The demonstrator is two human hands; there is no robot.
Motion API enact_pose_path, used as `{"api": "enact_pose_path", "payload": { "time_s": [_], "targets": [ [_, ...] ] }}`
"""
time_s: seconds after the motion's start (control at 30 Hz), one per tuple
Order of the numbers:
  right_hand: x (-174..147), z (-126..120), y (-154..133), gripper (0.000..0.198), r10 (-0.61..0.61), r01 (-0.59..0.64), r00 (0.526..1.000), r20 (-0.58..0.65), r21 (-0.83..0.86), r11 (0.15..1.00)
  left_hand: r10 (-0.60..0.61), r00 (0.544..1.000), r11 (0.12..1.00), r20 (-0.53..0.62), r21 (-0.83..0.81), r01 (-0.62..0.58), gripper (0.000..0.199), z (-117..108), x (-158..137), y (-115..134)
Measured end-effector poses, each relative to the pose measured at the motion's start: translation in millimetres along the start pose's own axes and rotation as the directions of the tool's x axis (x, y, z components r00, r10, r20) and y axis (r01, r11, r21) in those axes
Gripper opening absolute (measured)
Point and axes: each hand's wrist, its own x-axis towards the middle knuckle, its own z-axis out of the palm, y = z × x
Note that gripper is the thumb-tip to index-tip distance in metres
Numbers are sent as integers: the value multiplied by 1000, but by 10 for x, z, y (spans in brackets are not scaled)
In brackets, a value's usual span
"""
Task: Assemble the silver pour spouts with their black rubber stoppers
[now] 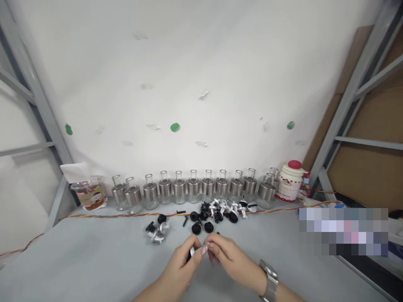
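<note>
My left hand (181,264) is closed around a small black and white part (191,253), mostly hidden by the fingers. Against its fingertips, my right hand (228,256) is closed in a pinch, and whatever it grips is too small to make out. A metal watch is on the right wrist. Just beyond the hands lie black round caps (208,227) and a heap of silver and black plastic fittings (223,207). A smaller group of black and silver fittings (155,237) lies left of them.
A row of several glass bottles with metal sleeves (193,184) stands along the wall. A drink cup (91,195) is at its left end, a cream jar with a red knob (289,182) at its right. A twisted red-yellow wire (107,216) crosses the grey table (103,260).
</note>
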Motion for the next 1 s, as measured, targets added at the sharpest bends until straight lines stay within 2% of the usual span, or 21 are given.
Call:
{"api": "enact_pose_path", "payload": {
  "time_s": [0.1, 0.2, 0.4, 0.7, 1.0],
  "targets": [
    [-18, 12, -22, 28, -72, 65, 997, -34, -167, 984, -18, 1000, 990, 22, -138, 21, 30, 16, 24, -31],
    [-22, 25, -21, 28, -107, 95, 993, -39, -241, 966, -49, 998, 973, 34, -223, 56, 33, 20, 30, -7],
    [-32, 77, 11, 29, -136, 116, 988, -67, -242, 963, -131, 988, 951, 78, -270, 148, 32, 3, 13, 55],
    [-62, 84, 21, 24, -182, 144, 980, -80, -344, 928, -147, 988, 955, 52, -253, 155, 32, 25, 23, 37],
    [-59, 98, -19, 30, -101, 73, 992, -76, -309, 948, -218, 976, 924, 32, -316, 216, 32, 38, 39, 52]
  ]
}}
